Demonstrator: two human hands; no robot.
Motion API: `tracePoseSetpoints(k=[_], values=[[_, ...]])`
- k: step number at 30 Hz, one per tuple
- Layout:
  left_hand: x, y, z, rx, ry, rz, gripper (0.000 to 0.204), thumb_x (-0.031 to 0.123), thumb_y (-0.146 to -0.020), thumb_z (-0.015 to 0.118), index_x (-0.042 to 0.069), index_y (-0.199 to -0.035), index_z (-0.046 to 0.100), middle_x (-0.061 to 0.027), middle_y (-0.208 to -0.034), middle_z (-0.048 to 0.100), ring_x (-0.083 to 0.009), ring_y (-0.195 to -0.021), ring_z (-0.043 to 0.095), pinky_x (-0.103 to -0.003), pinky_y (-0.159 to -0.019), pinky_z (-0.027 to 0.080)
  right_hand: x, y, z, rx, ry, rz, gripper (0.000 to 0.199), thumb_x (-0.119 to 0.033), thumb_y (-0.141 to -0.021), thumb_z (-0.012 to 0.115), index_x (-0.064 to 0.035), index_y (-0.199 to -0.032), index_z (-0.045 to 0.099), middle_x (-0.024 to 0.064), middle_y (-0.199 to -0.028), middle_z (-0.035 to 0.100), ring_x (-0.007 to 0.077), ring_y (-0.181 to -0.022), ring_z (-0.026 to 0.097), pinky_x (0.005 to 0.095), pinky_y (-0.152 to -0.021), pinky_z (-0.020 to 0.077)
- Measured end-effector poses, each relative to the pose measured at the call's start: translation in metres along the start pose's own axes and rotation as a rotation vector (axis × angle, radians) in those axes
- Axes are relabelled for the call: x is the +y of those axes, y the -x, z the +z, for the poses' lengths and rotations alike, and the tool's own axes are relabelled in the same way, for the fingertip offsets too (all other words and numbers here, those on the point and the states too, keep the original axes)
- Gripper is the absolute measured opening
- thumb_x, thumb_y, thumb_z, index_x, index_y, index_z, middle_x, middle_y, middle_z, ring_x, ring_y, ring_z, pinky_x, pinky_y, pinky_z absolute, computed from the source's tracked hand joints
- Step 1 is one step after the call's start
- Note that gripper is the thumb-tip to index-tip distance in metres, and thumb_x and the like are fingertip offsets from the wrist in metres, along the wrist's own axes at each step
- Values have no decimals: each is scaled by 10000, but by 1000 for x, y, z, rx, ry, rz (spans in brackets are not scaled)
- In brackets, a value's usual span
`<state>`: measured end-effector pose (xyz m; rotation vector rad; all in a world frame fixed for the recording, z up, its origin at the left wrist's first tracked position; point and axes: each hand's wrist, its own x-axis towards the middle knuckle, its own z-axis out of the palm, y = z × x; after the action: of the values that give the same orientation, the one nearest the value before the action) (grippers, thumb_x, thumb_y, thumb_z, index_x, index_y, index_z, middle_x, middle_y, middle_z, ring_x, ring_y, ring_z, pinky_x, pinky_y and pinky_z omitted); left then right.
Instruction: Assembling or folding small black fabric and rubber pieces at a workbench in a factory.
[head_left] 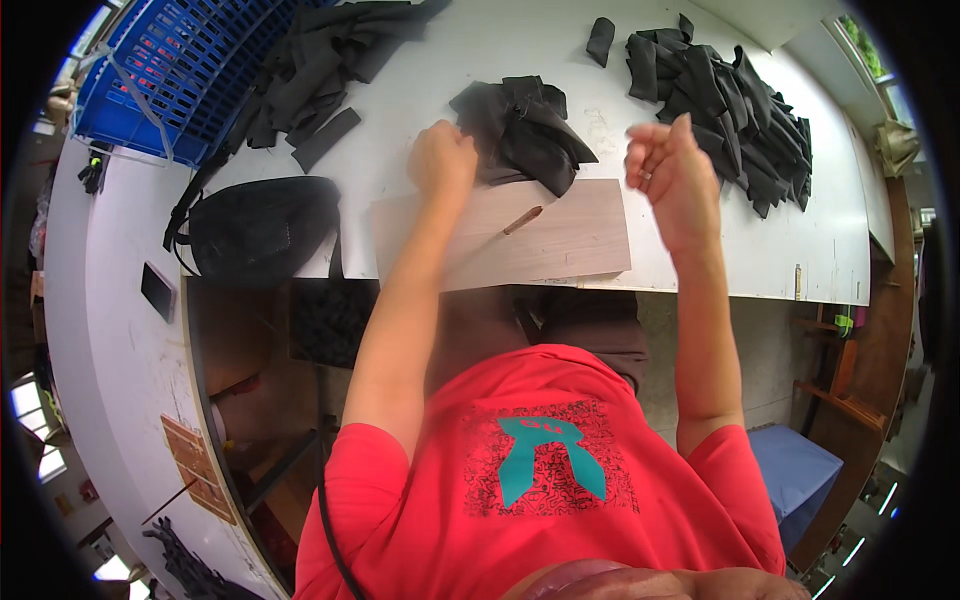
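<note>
The left hand (444,162) curled beside a heap of dark fabric pieces (525,130) overlapping a pale board (585,240); whether it gripped one could not be told. The right hand (675,180), loosely uncurled and empty, hovered near a second heap (715,105). Contents of the blue basket (170,75) and black bag (262,225) were unclear.

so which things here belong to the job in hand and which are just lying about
Likely part of the job:
dark grey fabric heap in the middle
dark grey fabric heap at left
dark grey fabric heap at right
pale rectangular wooden board
thin brown stick-like piece on it

Probably just lying about:
black rounded bag
blue plastic basket
</note>
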<state>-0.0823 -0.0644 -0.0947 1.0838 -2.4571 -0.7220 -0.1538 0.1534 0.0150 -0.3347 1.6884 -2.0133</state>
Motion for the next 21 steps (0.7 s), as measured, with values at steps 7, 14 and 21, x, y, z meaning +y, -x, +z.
tracePoseSetpoints(k=[7, 14, 21], values=[[-19, 37, -64, 242, 762, -17, 152, 93, -758, 674, -13, -818, 583, -20, -687, 597, -84, -624, 539, -215, -555, 409, 51, 88, 23, -324, 207, 176, 333, -270, -918, 478, 32, -825, 581, 29, -656, 541, 86, -599, 492, 223, -566, 431], [1, 134, -138, -428, 1207, -207, 204, -44, -767, 609, -11, -952, 531, -39, -778, 597, -65, -689, 551, -186, -644, 440, 62, 97, 58, -560, -388, 480, 468, -337, -799, 655, 19, -1068, 512, 34, -904, 545, 89, -780, 526, 241, -658, 461], [26, 145, -123, -411, 1202, -183, 284, 55, -783, 607, -36, -1034, 511, -70, -843, 599, -86, -709, 537, -183, -611, 394, 58, 101, 55, -273, -685, 497, 185, -166, -827, 630, -21, -940, 615, 32, -869, 635, 112, -799, 605, 259, -732, 493]])
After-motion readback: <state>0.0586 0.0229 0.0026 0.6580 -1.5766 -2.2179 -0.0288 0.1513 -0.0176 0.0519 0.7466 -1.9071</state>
